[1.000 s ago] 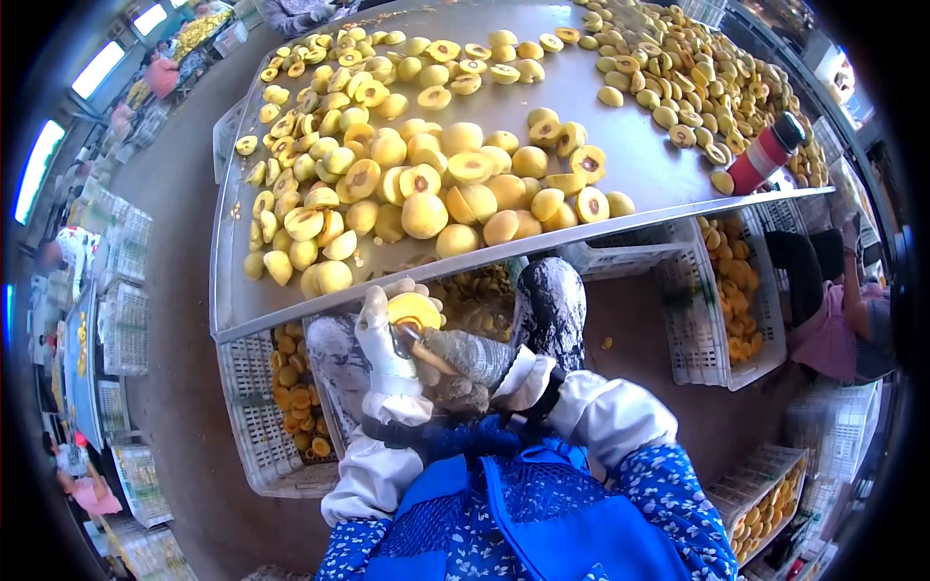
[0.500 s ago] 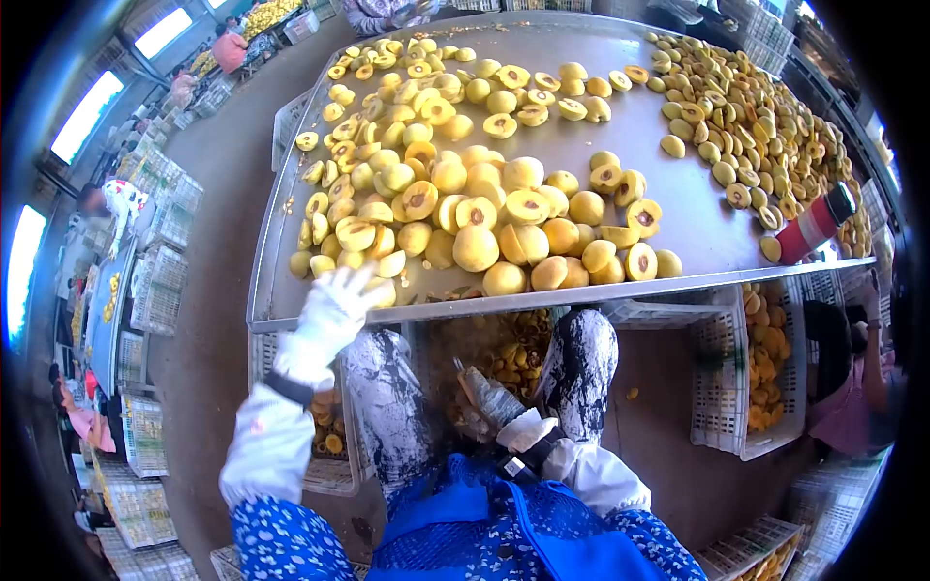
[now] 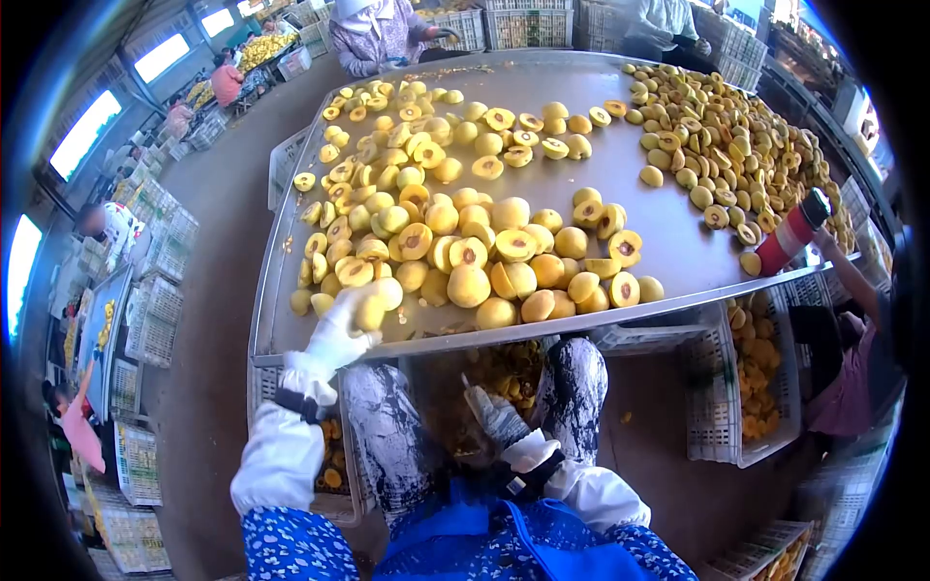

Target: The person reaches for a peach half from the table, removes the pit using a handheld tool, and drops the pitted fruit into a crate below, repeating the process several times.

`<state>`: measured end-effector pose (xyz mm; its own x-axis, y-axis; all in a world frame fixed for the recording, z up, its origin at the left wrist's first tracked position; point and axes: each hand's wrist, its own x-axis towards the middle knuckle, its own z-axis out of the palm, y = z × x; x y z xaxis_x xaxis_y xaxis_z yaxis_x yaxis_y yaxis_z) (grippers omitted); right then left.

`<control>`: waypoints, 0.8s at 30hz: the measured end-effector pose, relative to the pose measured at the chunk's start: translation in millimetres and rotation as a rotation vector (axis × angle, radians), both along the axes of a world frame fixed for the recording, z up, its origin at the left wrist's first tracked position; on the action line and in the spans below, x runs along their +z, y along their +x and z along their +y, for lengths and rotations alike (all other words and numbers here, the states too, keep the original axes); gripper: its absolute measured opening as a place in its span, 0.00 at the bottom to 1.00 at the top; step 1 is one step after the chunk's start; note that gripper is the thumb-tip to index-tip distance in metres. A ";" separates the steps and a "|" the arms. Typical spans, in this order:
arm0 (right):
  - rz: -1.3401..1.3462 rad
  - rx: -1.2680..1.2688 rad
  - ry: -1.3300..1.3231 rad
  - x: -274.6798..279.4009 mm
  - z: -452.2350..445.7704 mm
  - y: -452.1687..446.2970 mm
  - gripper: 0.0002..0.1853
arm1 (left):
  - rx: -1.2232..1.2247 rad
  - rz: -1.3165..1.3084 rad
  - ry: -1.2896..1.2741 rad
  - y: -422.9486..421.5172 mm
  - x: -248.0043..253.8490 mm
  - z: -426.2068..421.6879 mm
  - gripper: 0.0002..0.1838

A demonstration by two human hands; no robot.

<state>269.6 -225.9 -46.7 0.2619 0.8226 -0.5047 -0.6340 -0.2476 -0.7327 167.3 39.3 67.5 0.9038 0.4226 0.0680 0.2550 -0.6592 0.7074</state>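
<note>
My left hand (image 3: 339, 334), in a white glove, reaches over the table's near edge at the left. Its fingers close round a yellow peach (image 3: 370, 313), and another pale piece of fruit touches it behind. Low between my knees, my right hand (image 3: 499, 418) wears a greyish glove and is closed on a slim pointed tool (image 3: 469, 383); motion blur hides its exact kind. Ahead of my left hand spreads a heap of yellow peaches (image 3: 469, 287), many cut in half with brown pits or hollows showing. They lie on the metal table (image 3: 581, 184).
More peach halves (image 3: 746, 145) are piled at the table's right, beside a red bottle (image 3: 790, 235). Crates of fruit (image 3: 712, 387) stand under the table. Cut scraps (image 3: 509, 373) lie below between my knees. A co-worker (image 3: 373, 39) sits across; another person's arm (image 3: 852, 281) is at right.
My left hand has gone from spread over the table edge to closed round a peach. My view has tilted up, showing more of the co-workers opposite. My right hand stays low.
</note>
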 end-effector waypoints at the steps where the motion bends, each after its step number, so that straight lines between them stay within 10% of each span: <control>1: -0.025 -0.011 0.061 -7.3 3.2 2.0 0.16 | 0.172 -0.237 -0.332 -2.8 -2.3 -10.4 0.34; 4: -0.668 -0.096 0.325 -4.0 19.9 -3.8 0.16 | 0.159 -0.637 -1.067 -11.4 -6.3 -37.9 0.29; 8: -1.239 -0.046 0.404 65.0 21.5 -5.0 0.13 | 0.339 -0.645 -1.196 -3.2 -12.8 -74.0 0.26; 11: -1.304 0.057 0.370 42.3 28.6 -11.1 0.24 | 0.437 -0.686 -1.158 1.8 -28.1 -93.3 0.29; 19: -1.319 0.030 0.198 70.7 29.5 -17.4 0.14 | 0.417 -0.590 -0.847 12.5 -32.2 -123.0 0.25; 24: -1.371 0.036 0.140 65.7 25.1 -25.1 0.18 | 0.648 -0.772 -1.243 23.4 -19.9 -143.8 0.22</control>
